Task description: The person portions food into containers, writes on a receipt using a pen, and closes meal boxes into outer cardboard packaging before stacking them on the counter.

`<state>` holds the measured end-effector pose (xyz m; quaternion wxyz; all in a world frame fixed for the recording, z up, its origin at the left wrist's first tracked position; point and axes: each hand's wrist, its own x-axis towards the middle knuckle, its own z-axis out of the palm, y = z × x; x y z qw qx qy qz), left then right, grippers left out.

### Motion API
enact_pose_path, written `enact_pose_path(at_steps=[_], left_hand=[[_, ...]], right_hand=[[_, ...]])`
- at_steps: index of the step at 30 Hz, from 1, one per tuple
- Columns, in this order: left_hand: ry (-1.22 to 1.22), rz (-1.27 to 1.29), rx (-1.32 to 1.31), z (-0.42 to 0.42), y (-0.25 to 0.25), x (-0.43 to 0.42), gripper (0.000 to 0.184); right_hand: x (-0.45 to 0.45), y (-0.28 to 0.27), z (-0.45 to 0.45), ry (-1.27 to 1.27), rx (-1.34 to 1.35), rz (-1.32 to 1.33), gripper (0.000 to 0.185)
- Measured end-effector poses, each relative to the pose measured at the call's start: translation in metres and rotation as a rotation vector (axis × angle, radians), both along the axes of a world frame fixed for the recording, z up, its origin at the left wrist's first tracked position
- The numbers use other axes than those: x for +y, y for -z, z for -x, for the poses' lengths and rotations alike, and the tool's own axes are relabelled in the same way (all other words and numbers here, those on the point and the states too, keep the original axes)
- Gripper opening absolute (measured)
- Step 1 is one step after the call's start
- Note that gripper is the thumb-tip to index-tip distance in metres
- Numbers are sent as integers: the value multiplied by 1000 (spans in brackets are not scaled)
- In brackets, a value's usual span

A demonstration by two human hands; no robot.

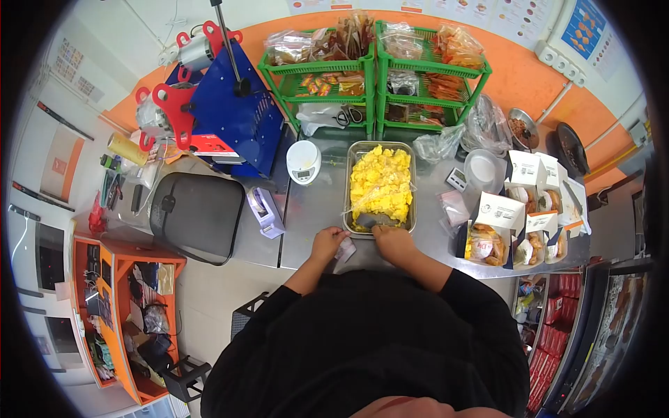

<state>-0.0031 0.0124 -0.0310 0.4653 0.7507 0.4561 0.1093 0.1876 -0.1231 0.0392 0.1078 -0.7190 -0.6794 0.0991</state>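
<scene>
A clear rectangular container (414,216) stands on the metal table, filled with yellow scrambled egg (380,182). A crumpled clear film or bag lies over part of the egg. My right hand (394,245) is closed at the container's near edge, around a grey flat-bladed utensil (376,221) whose blade is down in the egg; its handle is hidden. My left hand (330,244), closed at the container's near left corner, pinches a small clear plastic bag (345,251) that hangs down by the table edge.
Left of the container are a white kitchen scale (304,162), a purple tape dispenser (266,212) and a blue machine (233,111). Green racks (317,68) with bagged food stand behind. Open food boxes (496,216), a timer (456,179) and plastic tubs (483,171) are at the right.
</scene>
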Motion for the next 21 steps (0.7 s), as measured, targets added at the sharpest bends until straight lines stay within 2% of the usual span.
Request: enact_pose_path(at_steps=[2,4,5,7,8,10,11,13,17,19,21], left_hand=[[-2,17,1,0,-3,-1,34],[0,31,5,-1,-9,0,31],[-1,29,18,-1,-12,-1,32],[1,27,30,-1,-15,-2,33],[-5,30,26,-1,-17,-2,34],[-5,28,22,-1,-15,0,36],[-9,7,8,0,-11,0,38],[-1,-13,-5,0,-10,-1,39],[-2,-60,29,1,-14,-2,41],[8,-45,52,1,-16,-1,41],[36,-141,62,1,-18,1,42]], right_hand=[[7,0,-6,5,44,33,16],[16,9,-26,-57,268,39,24],[19,16,-33,-56,270,39,24],[25,23,-45,-85,554,-13,31],[26,26,-48,-82,553,-15,31],[29,18,-53,60,749,192,32],[29,14,-54,67,750,188,32],[29,2,-53,237,954,350,31],[26,19,-56,300,1011,301,30],[25,29,-52,82,700,83,31],[20,36,-47,128,787,33,31]])
